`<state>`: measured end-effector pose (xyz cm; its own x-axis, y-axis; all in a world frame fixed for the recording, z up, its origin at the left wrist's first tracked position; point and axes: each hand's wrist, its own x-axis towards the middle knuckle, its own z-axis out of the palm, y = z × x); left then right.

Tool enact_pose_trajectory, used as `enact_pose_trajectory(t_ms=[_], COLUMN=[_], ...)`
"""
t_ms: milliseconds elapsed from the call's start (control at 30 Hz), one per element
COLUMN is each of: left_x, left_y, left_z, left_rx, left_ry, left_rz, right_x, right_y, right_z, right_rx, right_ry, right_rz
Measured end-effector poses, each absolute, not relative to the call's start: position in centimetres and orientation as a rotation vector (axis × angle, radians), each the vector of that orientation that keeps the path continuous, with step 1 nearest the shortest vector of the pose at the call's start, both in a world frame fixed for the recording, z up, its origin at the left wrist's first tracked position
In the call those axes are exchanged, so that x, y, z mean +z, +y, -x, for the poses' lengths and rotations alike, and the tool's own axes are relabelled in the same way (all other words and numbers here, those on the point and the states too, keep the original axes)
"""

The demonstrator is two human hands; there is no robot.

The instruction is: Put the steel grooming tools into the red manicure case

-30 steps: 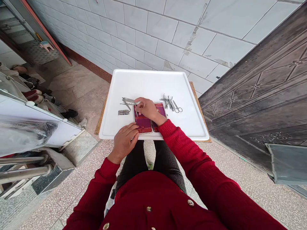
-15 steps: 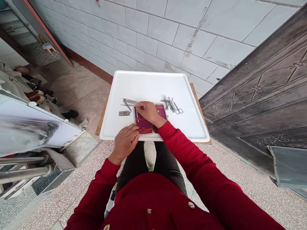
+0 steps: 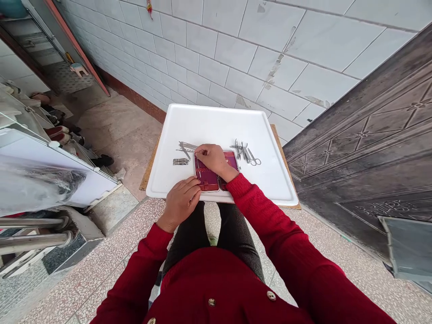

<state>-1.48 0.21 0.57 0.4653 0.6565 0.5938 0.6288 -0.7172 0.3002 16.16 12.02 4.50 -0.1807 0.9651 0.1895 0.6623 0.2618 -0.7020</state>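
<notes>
An open manicure case (image 3: 207,178) with a purple and red lining lies near the tray's front edge. My left hand (image 3: 182,198) holds its lower left edge, fingers close together. Over the case's upper left part is my right hand (image 3: 212,158), thumb and index finger pinched. What the pinch holds is too small to make out. Thin metal tools (image 3: 185,146) lie just beyond, to the left, and nail clippers (image 3: 181,161) sit left of the case. On the right are small scissors (image 3: 254,158) and several metal nippers and tools (image 3: 240,148).
A white tray (image 3: 216,118) on a wooden board (image 3: 150,166) carries everything. A tiled wall (image 3: 216,58) stands behind it, and a dark patterned door (image 3: 364,148) is on the right. Shoes on a rack (image 3: 59,135) are at the left.
The head view has shifted, so the tray appears slightly lower and to the right. Both hands stay at the case, the right one still pinched at its upper left.
</notes>
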Motion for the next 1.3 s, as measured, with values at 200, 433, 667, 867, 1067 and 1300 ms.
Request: enact_pose_trajectory(t_ms=[200,433,667,867,1067,1300], left_x=[0.6,0.5,0.7,0.6,0.6,0.6], left_y=[0.1,0.0,-0.1,-0.1,-0.1,-0.1], left_z=[1.5,1.4,1.4,1.5,1.5,1.5], left_rx=[1.09,1.112,1.128,1.116,1.1,1.093], left_ry=[1.167,1.169,1.162,1.168,1.168,1.171], left_rz=[-2.628,-2.636,-2.656,-2.643,-2.631,-2.623], right_x=[6.8,7.0,6.2,7.2,7.2,7.2], right_y=[13.5,14.9,15.9,16.2,15.4,14.6], right_z=[-14.6,-13.2,-13.4,-12.9,-12.6,-12.0], right_rx=[0.527,0.365,0.239,0.224,0.235,0.243], right_ry=[-2.122,-2.195,-2.242,-2.351,-2.377,-2.362], right_rz=[1.58,1.814,1.87,1.873,1.755,1.738])
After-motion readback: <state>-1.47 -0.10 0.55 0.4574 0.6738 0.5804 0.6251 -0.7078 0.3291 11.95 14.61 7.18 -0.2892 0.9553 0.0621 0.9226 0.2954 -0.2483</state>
